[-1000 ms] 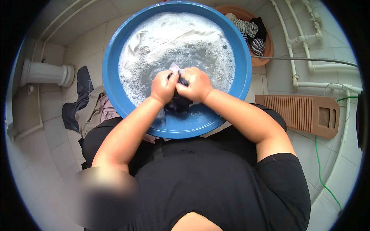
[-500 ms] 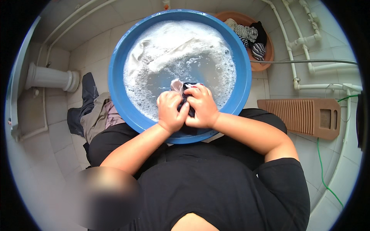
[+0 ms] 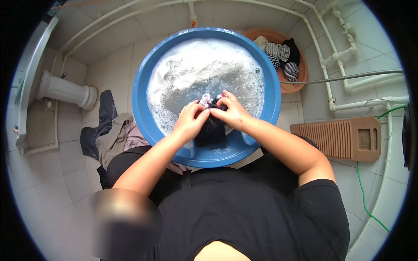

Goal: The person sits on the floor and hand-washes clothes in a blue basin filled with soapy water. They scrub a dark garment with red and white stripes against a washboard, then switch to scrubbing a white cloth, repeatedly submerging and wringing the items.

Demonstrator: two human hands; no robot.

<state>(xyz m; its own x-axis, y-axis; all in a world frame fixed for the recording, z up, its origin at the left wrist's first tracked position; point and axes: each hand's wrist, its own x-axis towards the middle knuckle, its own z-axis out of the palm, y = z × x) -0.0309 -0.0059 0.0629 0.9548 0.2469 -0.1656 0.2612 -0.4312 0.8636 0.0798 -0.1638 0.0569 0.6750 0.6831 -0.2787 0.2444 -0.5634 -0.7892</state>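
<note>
Blue plastic, and it's a big round basin, filled with white suds, and right by its near edge we have the action! Left hand and right hand are side by side over the grey water, both sets of fingers curled closed on a wet black garment, thumbs pressed nearly together. That garment hangs below the grip toward the basin's near rim; pale bunched fabric pokes up at the fingertips, and whether it belongs to the same piece, I cannot tell. Farther across, whitish cloth lies half sunk in foam. Out past the basin's far right edge, an orange tub carries striped clothes. Over on the floor, a brown washboard lies off to the right, while dark trousers and a beige garment sit heaped beside the basin's left edge.
</note>
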